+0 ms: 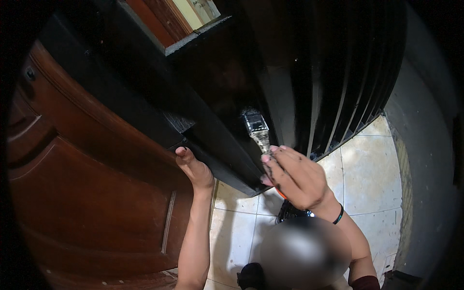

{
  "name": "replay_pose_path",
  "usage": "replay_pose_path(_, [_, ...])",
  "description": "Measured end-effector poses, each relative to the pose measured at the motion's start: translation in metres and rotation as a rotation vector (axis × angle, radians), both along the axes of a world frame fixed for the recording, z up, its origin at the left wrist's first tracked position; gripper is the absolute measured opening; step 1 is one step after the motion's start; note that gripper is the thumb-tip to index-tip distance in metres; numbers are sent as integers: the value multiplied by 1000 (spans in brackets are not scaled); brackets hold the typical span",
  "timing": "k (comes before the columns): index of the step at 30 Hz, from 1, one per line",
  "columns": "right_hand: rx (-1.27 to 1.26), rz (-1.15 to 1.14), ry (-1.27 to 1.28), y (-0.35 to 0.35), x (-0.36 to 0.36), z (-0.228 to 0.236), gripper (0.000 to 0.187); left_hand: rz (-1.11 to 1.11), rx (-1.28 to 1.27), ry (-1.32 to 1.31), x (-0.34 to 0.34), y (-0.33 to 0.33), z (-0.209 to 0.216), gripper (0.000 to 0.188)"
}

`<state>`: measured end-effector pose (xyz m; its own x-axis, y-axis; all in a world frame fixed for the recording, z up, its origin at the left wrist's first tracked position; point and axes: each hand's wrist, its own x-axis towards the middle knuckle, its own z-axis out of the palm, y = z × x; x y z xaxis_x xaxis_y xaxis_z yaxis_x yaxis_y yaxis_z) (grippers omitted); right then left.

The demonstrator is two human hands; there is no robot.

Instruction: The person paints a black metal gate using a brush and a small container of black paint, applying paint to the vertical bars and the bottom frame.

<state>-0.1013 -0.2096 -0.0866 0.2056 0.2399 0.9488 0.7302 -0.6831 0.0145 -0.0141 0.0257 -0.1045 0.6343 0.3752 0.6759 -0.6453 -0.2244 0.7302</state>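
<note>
My right hand, its fingers spotted with black paint, is closed around the handle of a paintbrush. Wet black bristles lie at the dark surface of a glossy black metal gate; a bit of orange shows below my grip. My left hand is raised between the brown panelled door and the gate's lower corner. One dark-smudged fingertip or thumb points up there, while its other fingers are hidden, so its hold cannot be made out.
Beneath the gate lies a pale tiled floor. Something shiny and black sits below my right hand, partly covered by a blurred round shape. A grey wall curves along the right. Through an opening in the gate, reddish-brown wood shows.
</note>
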Motion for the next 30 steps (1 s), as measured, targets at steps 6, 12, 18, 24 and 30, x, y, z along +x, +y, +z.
replay_pose_path(6, [114, 52, 216, -1, -17, -17, 28, -8, 27, 74, 4, 13, -6, 65])
replay_pose_path(12, [890, 130, 757, 32, -27, -32, 24, 42, 94, -23, 6, 7, 0, 69])
replay_pose_path(18, [1101, 273, 1140, 37, -33, -21, 28, -73, 80, 40, -1, 11, -4, 54])
replay_pose_path(24, [1011, 240, 882, 50, -22, -15, 27, -83, 106, 25, -7, 9, 3, 55])
replay_pose_path(30, [990, 205, 820, 58, -4, -10, 24, 7, 121, -5, -8, 3, 7, 57])
